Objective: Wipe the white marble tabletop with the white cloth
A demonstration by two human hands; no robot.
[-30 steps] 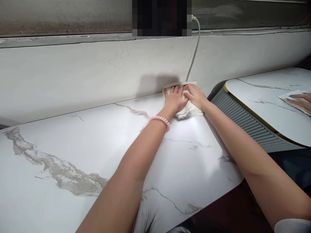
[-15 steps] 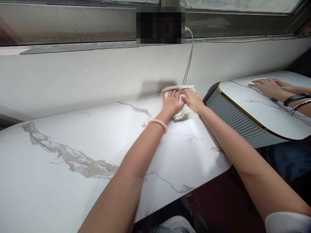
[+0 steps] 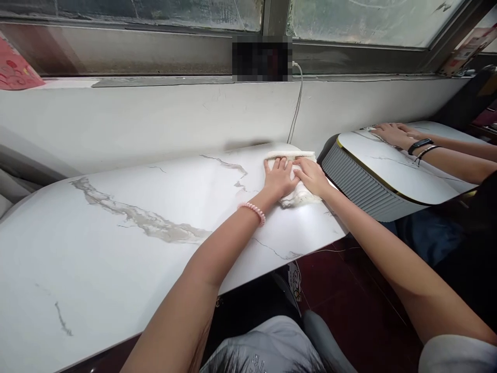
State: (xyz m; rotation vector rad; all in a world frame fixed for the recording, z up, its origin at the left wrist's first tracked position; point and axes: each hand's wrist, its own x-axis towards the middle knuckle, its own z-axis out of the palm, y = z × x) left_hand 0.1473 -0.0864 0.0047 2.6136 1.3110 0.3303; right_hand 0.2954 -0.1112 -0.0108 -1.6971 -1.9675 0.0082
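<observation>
White cloth [image 3: 298, 199], rumpled, lying at the far right corner of a white, grey-veined desk [image 3: 128, 264]. From where I stand, both of the person's hands press on it: the left hand [image 3: 278, 178] has its fingers apart, clamped on nothing; the right hand [image 3: 311, 178] lies beside it, and I cannot tell whether that grip pinches the fabric. I judge the work under way: the cloth is down and both hands bear on it, but how much of the desk is done or left, the surface does not show. Hidden are the cloth's middle, under the hands, and part of the desk's right edge, behind the right forearm. Beyond the desk, a dark block [image 3: 262, 59] is blurred out. To the desk's right, a co-worker's hands [image 3: 394, 134] cover something hard to make out.
</observation>
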